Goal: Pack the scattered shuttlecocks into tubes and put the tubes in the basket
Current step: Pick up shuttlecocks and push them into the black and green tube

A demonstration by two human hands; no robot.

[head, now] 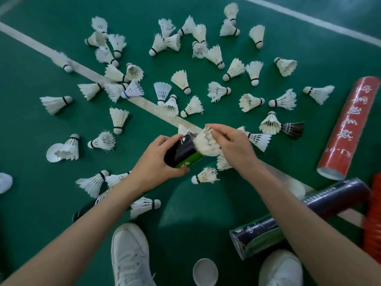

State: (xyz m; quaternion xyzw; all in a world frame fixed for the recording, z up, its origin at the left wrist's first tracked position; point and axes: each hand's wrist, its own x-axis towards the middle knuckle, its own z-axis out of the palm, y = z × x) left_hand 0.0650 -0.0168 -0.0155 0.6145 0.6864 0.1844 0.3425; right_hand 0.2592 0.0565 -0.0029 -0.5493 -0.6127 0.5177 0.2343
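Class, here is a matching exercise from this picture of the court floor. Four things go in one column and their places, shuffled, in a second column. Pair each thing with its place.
Things
1. red tube
2. black-feathered shuttlecock
3. black and green tube
4. white lid nearest the person

Places
A. between the white shoes
B. gripped by the left hand
C. lying on the floor at the far right
D. against a white shuttlecock, left of the red tube

Pairs: 1-C, 2-D, 3-B, 4-A
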